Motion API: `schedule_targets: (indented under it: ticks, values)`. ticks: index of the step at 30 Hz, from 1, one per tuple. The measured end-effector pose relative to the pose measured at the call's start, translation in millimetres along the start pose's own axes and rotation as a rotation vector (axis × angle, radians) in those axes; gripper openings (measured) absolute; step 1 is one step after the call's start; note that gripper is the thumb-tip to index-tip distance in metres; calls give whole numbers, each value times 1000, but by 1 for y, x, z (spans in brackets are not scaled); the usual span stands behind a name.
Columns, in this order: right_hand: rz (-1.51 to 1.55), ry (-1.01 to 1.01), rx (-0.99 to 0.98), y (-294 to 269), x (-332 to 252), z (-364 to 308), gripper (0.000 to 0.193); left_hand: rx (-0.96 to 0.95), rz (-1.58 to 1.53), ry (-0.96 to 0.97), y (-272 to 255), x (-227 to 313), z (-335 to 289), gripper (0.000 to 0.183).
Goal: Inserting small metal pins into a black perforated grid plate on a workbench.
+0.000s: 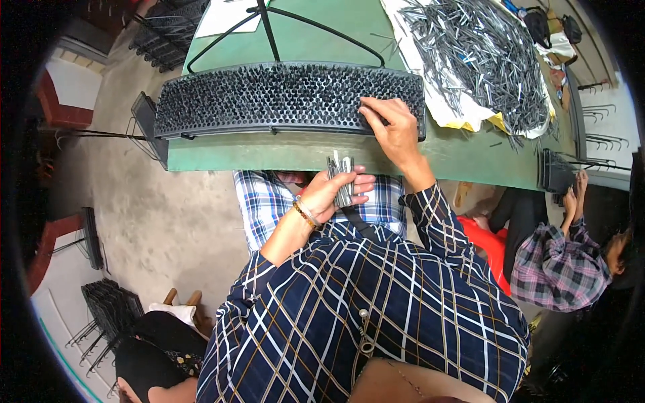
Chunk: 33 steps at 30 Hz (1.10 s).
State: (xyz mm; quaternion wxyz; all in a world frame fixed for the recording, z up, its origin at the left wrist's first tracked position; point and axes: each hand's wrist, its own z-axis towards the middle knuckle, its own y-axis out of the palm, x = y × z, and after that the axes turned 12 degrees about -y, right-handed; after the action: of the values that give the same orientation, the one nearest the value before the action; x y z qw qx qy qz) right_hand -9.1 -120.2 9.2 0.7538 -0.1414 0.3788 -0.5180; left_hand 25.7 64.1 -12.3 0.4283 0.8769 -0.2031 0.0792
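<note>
Several thin metal pins [342, 180], stiff and likely slick, sit clamped in your left hand [334, 191]; right hand [393, 127] pinches one at the rack [269, 101]. Grip mid-shaft.

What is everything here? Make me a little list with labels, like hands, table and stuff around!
left hand: holds a small bundle of grey metal pins by the table edge
right hand: fingertips on the long black perforated rack filled with pins
table: green tabletop
pile: loose grey metal pins on white cloth, far right
wrist: beaded bracelet on the left
nearby: another person in a plaid shirt, at right
</note>
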Motion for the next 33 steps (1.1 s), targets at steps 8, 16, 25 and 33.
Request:
schedule_targets:
  ticks: [8,16,25,33]
  values:
    - [-99,-136,-44,2,2,-9,17,-11,25,0,4,-3,0,29]
    - [-4,28,60,-9,-7,-8,14,-36,40,36,6,0,0,28]
    - [789,707,-423,-17,-31,-30,18,-58,98,154,9,4,-2,28]
    - [836,818,-268,-14,-29,-35,20,43,72,188,6,3,3,28]
